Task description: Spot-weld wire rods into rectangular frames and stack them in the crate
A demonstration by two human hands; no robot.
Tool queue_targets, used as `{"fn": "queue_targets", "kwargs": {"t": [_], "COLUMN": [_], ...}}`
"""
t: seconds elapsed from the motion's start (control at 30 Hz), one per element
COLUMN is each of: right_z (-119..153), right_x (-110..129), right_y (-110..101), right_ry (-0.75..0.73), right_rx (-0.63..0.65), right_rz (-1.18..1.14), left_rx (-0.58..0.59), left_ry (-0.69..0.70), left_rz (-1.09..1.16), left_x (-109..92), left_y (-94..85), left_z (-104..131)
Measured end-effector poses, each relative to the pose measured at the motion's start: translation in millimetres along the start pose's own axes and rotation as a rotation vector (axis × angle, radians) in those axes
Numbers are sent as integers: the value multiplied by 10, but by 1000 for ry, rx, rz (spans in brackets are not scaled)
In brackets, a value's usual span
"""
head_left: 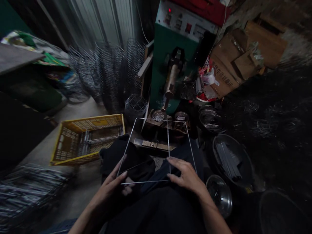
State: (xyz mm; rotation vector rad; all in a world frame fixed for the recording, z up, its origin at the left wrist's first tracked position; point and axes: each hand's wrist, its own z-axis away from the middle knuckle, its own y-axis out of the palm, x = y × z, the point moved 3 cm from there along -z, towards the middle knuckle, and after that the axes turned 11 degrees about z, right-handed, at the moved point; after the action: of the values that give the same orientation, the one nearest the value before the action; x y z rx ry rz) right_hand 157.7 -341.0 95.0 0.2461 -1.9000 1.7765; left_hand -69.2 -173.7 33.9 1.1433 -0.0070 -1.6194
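Observation:
A thin rectangular metal wire frame point(127, 147) is held over my lap, its far side close to the front of the green machine. My left hand point(114, 180) is closed on the frame's near left side, thumb on top. My right hand point(186, 174) pinches a narrow straight metal strip point(168, 139) between thumb and fingers; the strip runs away from me to the frame's far side. Another thin straight wire point(146, 182) crosses between my two hands. Just beyond the frame hangs the machine's metal electrode arm point(171, 81). Whether strip and frame are joined, I cannot tell.
The green machine point(161, 48) stands ahead, with a small dish point(159, 115) of metal bits at its base. To the left are a yellow crate point(89, 123) and stacked wire racks point(109, 70). A tub point(246, 156) of metal strips and a metal bowl point(225, 195) sit right.

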Motion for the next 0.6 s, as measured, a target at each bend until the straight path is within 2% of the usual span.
{"fn": "queue_targets", "kwargs": {"t": [0.17,0.4,0.6], "right_z": [-203,-19,-10], "right_x": [236,113,121], "right_y": [223,151,153], "right_ry": [-170,2,22], "right_rx": [49,56,82], "right_rz": [-51,-1,13], "left_rx": [72,46,36], "left_ry": [-22,23,55], "left_rz": [-31,-13,-11], "left_x": [87,-33,-80], "left_y": [118,122,189], "left_z": [-64,-34,58]}}
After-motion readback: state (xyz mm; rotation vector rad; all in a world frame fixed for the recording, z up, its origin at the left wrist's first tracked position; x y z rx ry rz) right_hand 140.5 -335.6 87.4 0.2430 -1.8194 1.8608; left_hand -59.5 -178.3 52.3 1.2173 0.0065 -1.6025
